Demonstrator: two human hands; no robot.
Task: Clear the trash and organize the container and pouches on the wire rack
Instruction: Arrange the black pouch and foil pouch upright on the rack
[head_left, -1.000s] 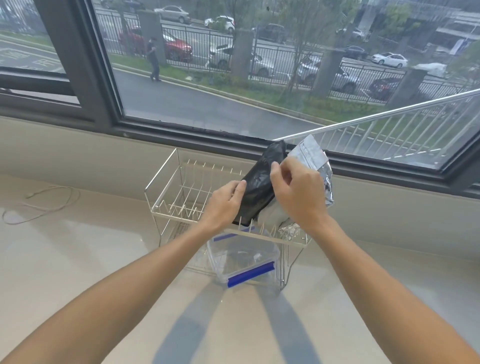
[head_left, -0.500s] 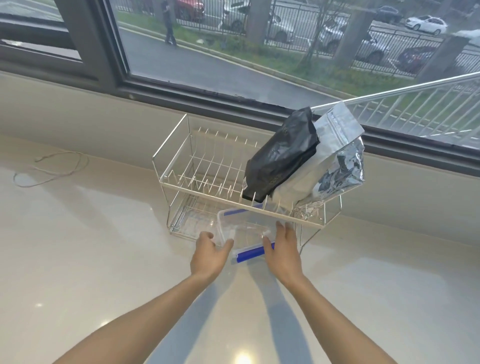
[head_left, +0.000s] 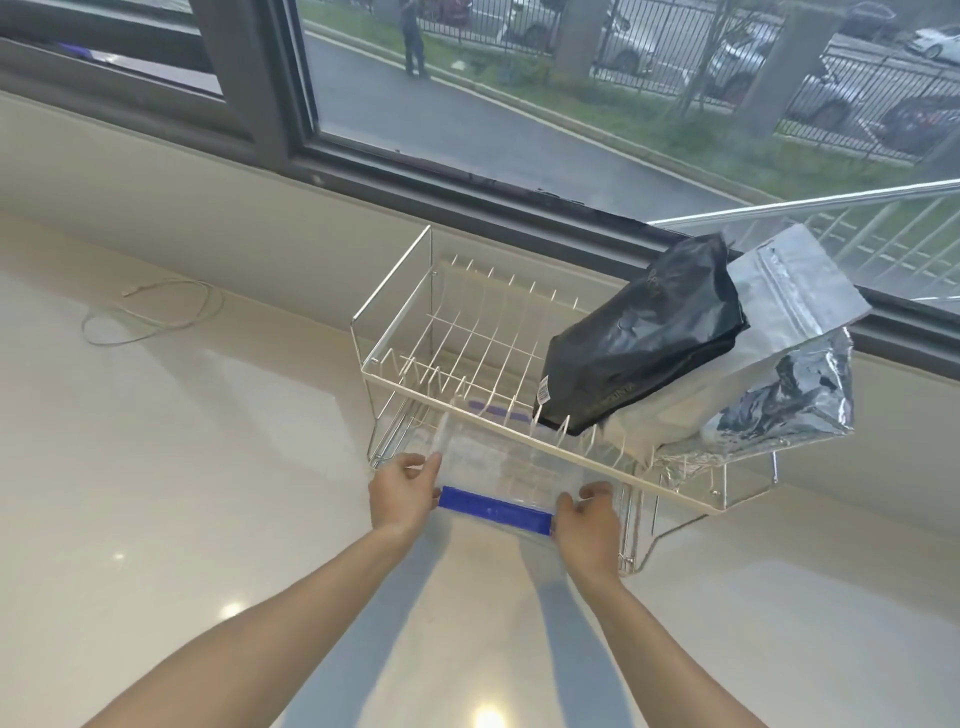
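A white two-tier wire rack (head_left: 405, 322) stands on the pale counter under the window. On its upper tier, at the right end, a black pouch (head_left: 644, 343) leans on a silver foil pouch (head_left: 789, 374). A clear plastic container (head_left: 498, 467) with a blue clip sits in the lower tier, its front poking out. My left hand (head_left: 402, 491) grips its left front corner. My right hand (head_left: 587, 525) grips its right front corner beside the blue clip.
A thin looped cord (head_left: 150, 312) lies on the counter to the left. The window sill and dark frame (head_left: 270, 93) run behind the rack. Bare counter (head_left: 208, 519) stretches left and in front of the rack.
My hands left the black pouch on the upper tier and dropped to the container below. They now hold its front corners. The view has moved closer and lower.
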